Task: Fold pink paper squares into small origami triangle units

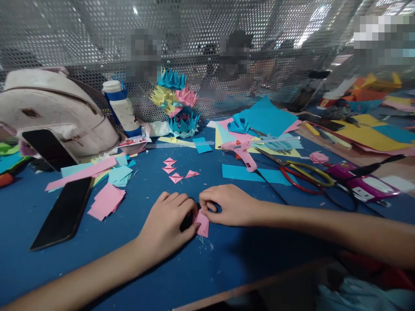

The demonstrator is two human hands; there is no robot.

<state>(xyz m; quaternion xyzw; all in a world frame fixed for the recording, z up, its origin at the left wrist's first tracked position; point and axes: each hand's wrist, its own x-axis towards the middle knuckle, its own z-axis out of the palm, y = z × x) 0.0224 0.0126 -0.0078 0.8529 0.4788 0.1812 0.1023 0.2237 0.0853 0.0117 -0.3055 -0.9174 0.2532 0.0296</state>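
Between my two hands a small pink paper square (202,225), partly folded, lies on the blue table. My left hand (170,218) has its fingers curled, with thumb and fingertips pinching the left side of the paper. From the upper right, my right hand (227,204) presses its closed fingertips on the paper's top edge. Just beyond them lie several small folded pink paper pieces (176,177). A stack of pink paper squares (106,201) rests left of my left hand, with light blue squares (119,175) behind it.
A black phone (63,216) lies at the left, near a pale backpack (58,112) and bottle (121,106). Folded paper flowers (183,121) stand at the back. A pink glue gun (241,151), scissors (301,172) and a purple toy-like object (363,179) lie to the right.
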